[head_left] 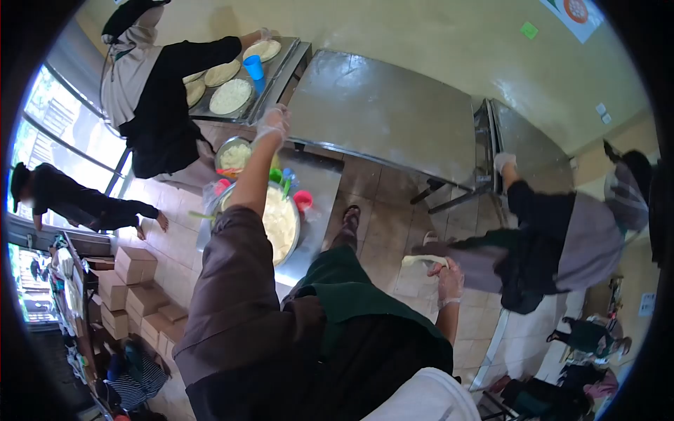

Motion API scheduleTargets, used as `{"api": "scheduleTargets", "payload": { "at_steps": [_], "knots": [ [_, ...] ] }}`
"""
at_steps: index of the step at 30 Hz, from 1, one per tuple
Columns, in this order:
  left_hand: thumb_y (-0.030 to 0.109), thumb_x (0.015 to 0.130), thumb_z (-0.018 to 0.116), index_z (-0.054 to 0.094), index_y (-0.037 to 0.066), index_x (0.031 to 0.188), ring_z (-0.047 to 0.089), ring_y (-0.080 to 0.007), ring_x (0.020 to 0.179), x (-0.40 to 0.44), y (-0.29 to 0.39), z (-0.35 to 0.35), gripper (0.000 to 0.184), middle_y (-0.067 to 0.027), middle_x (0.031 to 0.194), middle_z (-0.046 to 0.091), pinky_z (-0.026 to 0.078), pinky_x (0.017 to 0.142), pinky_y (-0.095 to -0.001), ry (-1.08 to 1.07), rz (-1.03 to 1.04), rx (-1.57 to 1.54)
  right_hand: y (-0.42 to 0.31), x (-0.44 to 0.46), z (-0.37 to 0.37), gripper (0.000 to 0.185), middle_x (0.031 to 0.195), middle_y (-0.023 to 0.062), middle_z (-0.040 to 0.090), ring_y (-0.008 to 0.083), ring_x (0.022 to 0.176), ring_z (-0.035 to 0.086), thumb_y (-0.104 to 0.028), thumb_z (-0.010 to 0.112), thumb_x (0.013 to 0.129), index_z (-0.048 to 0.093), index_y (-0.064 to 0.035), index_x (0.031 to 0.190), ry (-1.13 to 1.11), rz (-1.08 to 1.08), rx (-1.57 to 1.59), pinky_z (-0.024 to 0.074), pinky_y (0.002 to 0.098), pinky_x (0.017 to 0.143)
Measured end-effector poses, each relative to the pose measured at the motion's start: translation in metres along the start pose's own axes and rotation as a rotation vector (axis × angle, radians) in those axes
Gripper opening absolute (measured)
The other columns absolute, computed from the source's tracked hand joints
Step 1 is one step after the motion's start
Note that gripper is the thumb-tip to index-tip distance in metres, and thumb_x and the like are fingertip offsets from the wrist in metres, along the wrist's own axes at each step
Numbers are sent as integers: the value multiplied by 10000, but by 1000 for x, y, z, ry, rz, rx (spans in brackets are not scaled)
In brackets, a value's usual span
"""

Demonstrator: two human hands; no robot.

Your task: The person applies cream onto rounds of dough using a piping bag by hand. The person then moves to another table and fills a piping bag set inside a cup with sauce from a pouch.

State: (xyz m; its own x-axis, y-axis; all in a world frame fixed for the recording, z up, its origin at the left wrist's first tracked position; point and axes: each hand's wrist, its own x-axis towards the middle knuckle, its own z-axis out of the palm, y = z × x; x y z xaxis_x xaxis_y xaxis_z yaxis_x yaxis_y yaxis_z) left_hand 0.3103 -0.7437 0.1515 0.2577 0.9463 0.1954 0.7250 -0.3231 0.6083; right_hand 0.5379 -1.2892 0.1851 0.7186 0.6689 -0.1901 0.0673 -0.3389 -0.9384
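My left hand, in a clear plastic glove, reaches out past the bowls to the near edge of the back steel table. Its fingers look curled; what they hold, if anything, I cannot make out. Under my left forearm stands a large bowl of pale, creamy mass. Beyond it sits a smaller bowl of whitish lumps. Out to my right side, my gloved right hand is closed on a long, soft, whitish strip that looks like dough. The strip sticks out from the fingers.
A red cup stands beside the large bowl. On the back table are a blue cup and several round, pale-filled pans. One co-worker stands there; another is at right. Cardboard boxes are stacked at left.
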Motion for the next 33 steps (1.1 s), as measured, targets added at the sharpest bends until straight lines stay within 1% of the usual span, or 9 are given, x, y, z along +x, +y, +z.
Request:
{"api": "scheduleTargets", "payload": {
  "at_steps": [2,5,8,11,18,21,25,29,33],
  "knots": [
    [232,777,519,544,35,972,565,-357,889,68,-30,33,278,-208,928,583,457,759,-416,36,-92,-113,4,44,-6,115,599,60,488,165,564,503,15,374,671,480,-25,646,44,-25,-181,434,283,567],
    [238,804,462,456,42,1150,528,-357,994,123,0,23,397,-223,1082,533,430,840,-403,129,-201,282,5,116,-3,121,607,67,501,165,571,512,19,376,674,482,-27,640,-15,86,31,434,283,558],
    [222,810,445,368,40,1225,485,-370,1057,200,-27,38,460,-238,1150,483,404,879,-420,86,-359,259,-27,185,16,150,602,70,524,159,576,515,32,376,673,492,-40,613,-12,308,52,419,257,555],
    [208,808,453,355,46,1236,484,-370,1059,293,-150,109,468,-238,1178,464,403,880,-430,659,160,633,-29,251,23,136,611,73,528,154,568,512,29,375,672,487,-28,620,-131,284,160,419,254,552],
    [190,824,420,435,67,1146,551,-367,921,353,-145,94,345,-213,996,559,442,767,-445,125,-438,441,-56,348,42,125,617,67,520,150,562,511,-15,380,718,504,-24,703,-217,281,123,423,259,533],
    [144,842,392,487,45,1027,571,-364,848,332,-144,103,230,-192,923,581,454,714,-450,169,-235,529,-81,387,60,131,622,53,516,144,560,509,-23,387,723,517,-33,708,-239,227,-326,413,263,513],
    [169,827,427,527,98,902,595,-270,715,240,-95,139,145,-142,801,579,475,596,-381,174,76,504,-141,429,94,133,626,31,520,133,572,504,-38,405,729,525,-46,673,-428,126,-260,407,262,523],
    [179,819,446,534,101,914,588,-273,704,119,-6,179,151,-142,763,564,472,605,-392,-49,-51,342,-180,456,121,114,634,21,514,103,634,486,-51,422,727,524,-38,678,-597,147,-72,392,229,594],
    [179,823,455,544,101,911,586,-283,733,64,64,181,147,-130,783,567,470,629,-405,-97,-41,308,-218,473,155,102,658,33,519,121,653,493,-71,433,728,521,-19,716,-765,-193,-209,398,246,631]
  ]
}}
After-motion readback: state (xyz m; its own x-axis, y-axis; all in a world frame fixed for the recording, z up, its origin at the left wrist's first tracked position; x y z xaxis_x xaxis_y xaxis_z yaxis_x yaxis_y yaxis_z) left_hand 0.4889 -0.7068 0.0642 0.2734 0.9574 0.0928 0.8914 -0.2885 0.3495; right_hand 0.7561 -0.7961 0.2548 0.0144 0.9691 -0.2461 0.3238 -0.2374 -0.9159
